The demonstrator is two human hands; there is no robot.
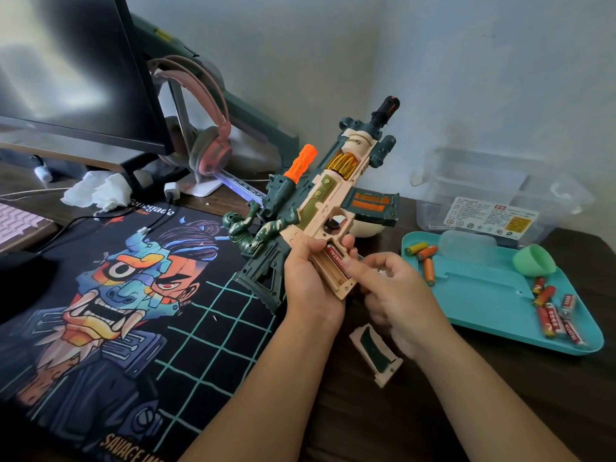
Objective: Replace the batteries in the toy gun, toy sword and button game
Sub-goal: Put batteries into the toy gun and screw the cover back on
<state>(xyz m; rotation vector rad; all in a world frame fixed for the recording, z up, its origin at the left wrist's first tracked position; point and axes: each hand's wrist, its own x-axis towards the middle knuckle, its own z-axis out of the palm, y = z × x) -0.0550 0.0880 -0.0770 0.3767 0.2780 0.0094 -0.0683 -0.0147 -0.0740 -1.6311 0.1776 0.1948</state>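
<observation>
The toy gun (328, 195), beige and dark green with an orange scope, is held up over the desk, muzzle pointing up and away. My left hand (311, 278) grips its handle from below. The handle's battery compartment lies open, and a red battery (335, 256) sits inside it. My right hand (396, 288) is at the compartment, its thumb pressing on that battery and the other fingers curled. The compartment cover (376, 353) lies on the desk under my right hand. Three orange batteries (423, 256) and several red batteries (555, 315) lie on the teal tray (483, 295).
A green cup (533, 261) lies on the tray. A clear plastic box (500, 195) stands behind it. A printed desk mat (116, 295) covers the left. A monitor (76, 75), pink headphones (206, 141) and crumpled tissue (98, 191) are at the back left.
</observation>
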